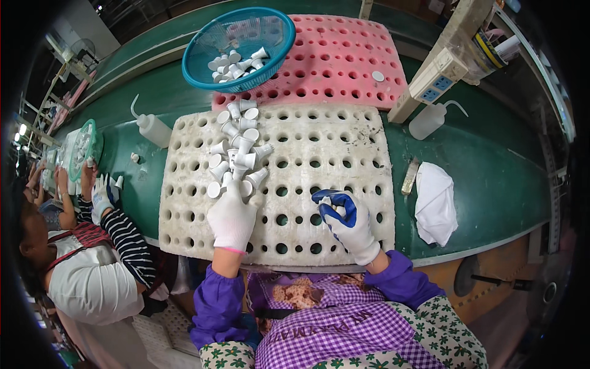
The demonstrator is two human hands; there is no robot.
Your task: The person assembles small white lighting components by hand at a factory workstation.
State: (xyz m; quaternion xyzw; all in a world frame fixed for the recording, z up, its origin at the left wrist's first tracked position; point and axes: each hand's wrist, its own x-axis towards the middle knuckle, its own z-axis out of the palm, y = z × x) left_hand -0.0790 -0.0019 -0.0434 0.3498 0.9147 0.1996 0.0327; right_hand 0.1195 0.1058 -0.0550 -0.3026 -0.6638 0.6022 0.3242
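A loose pile of white, flared plastic cup-shaped parts (238,147) lies on a white foam board (178,212) with rows of holes. My left hand (232,218), in a white knit glove, reaches to the pile's near end. Its fingertips are closed around one of the parts, though the back of the hand partly hides the grip. Over the right half of the board is my right hand (351,226), gloved in white with blue-coated fingers. Those fingers curl round small white pieces (337,208) whose exact kind I cannot make out.
Behind lies a pink foam board (344,52), partly under a teal basket (236,15) of white parts. Squeeze bottles (153,129) flank the boards. A white cloth (435,206) lies right, near a socket post (439,77). A co-worker (92,277) sits left.
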